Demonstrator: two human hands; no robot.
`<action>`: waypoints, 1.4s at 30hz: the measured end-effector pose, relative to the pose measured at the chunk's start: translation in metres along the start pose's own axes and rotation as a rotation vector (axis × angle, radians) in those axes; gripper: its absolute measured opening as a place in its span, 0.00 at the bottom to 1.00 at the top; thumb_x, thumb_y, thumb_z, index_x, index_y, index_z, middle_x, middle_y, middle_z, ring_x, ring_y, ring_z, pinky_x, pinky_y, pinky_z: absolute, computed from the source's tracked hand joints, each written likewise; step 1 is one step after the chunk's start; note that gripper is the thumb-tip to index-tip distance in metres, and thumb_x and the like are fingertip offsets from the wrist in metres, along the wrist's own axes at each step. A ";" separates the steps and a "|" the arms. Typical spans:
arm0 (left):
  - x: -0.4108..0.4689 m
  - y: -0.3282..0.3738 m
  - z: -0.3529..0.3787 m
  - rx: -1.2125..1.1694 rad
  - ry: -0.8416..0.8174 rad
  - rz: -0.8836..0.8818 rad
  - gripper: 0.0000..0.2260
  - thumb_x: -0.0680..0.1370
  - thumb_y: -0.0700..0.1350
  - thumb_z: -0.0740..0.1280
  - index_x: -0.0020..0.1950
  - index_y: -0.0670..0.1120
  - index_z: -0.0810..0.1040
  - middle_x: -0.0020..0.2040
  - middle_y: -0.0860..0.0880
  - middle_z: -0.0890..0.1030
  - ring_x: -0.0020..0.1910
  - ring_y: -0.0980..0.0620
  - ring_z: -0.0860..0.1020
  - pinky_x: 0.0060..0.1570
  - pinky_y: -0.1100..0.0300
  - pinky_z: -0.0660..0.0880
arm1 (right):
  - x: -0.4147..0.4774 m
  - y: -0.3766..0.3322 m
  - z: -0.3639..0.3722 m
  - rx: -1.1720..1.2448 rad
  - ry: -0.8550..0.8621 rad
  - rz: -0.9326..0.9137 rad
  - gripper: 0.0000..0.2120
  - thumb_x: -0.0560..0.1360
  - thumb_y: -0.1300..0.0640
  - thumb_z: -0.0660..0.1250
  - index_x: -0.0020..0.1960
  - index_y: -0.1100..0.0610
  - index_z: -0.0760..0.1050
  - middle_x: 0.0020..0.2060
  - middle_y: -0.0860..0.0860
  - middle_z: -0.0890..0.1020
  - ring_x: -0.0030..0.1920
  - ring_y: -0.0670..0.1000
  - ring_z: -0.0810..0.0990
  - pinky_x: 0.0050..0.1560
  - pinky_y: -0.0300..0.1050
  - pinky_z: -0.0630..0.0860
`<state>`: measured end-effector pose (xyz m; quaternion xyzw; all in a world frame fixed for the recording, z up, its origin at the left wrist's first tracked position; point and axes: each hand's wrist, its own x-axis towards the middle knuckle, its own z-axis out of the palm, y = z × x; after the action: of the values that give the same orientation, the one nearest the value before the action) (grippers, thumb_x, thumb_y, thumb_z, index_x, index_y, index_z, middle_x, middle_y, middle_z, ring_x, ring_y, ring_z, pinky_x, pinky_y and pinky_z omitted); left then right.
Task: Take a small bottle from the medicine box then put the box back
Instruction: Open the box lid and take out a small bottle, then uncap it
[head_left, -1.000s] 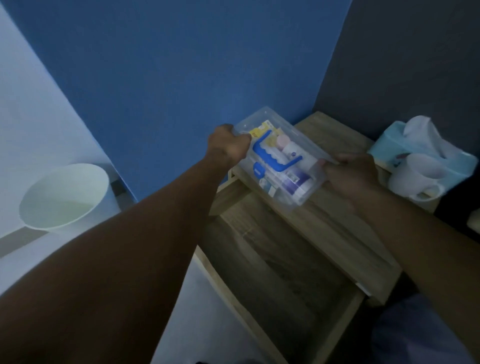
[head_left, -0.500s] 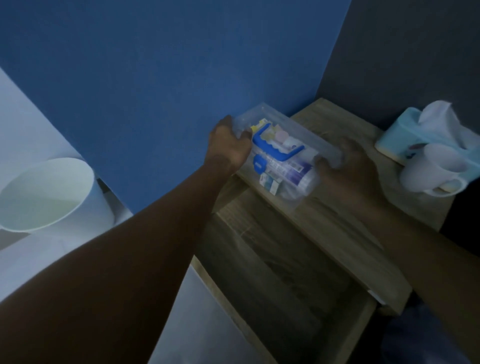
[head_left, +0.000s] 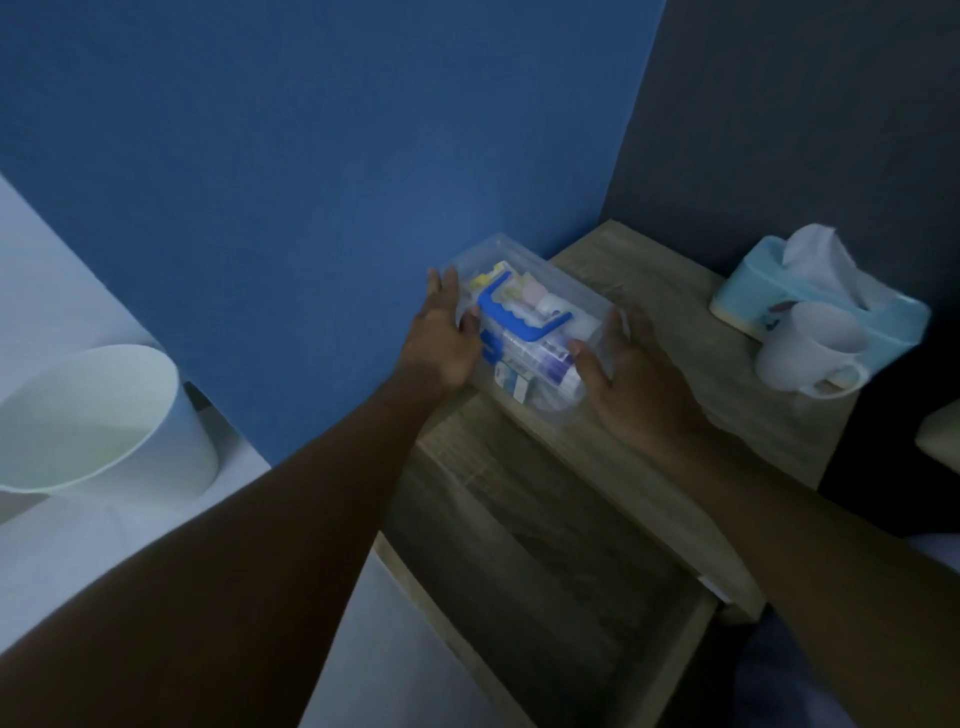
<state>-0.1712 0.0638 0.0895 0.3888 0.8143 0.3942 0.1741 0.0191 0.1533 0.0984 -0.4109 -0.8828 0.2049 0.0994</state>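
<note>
1. The left hand's fingers are spread flat and loose, lying along the left end of the box; whether they press it or only brush it cannot be told.
2. The right hand's fingers are likewise unclenched, flanking the right end of the box, the thumb against its near corner.
3. The clear box, lid on and blue handle up, sits on the table at its left back edge, close to the blue wall.
4. Through the plastic show tubes, packets and a white-and-purple container; a small bottle cannot be singled out in the dim light.
5. Both bare forearms reach in from the lower corners of the head view.
6. Below the tabletop, a wooden drawer stands pulled out toward the person.
7. Well apart on the right of the table, a white mug stands just in front of a pale blue tissue box, a tissue poking up.
8. On the floor at left, beside the wall, stands a white bin.
</note>
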 end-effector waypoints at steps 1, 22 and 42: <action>-0.006 -0.004 0.001 -0.015 0.013 0.006 0.27 0.83 0.47 0.56 0.80 0.45 0.51 0.81 0.45 0.49 0.79 0.47 0.54 0.74 0.60 0.52 | 0.001 0.001 -0.002 -0.014 -0.028 -0.013 0.36 0.80 0.37 0.51 0.80 0.55 0.46 0.80 0.57 0.49 0.78 0.59 0.59 0.71 0.58 0.68; -0.061 -0.005 0.022 -0.307 -0.044 -0.284 0.24 0.81 0.50 0.59 0.77 0.49 0.64 0.73 0.47 0.70 0.69 0.48 0.72 0.63 0.56 0.71 | -0.044 0.021 -0.013 0.078 -0.058 -0.203 0.35 0.82 0.46 0.57 0.81 0.51 0.40 0.81 0.51 0.42 0.81 0.53 0.47 0.75 0.56 0.62; -0.015 0.003 0.034 -0.649 0.188 -0.573 0.06 0.73 0.48 0.72 0.45 0.46 0.83 0.45 0.44 0.85 0.42 0.48 0.83 0.48 0.52 0.83 | -0.005 -0.010 -0.028 -0.363 0.007 -0.062 0.40 0.64 0.31 0.72 0.66 0.56 0.73 0.62 0.56 0.77 0.61 0.57 0.76 0.58 0.51 0.75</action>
<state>-0.1399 0.0702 0.0703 0.0352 0.7356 0.5989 0.3147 0.0256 0.1518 0.1280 -0.3956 -0.9171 0.0377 0.0329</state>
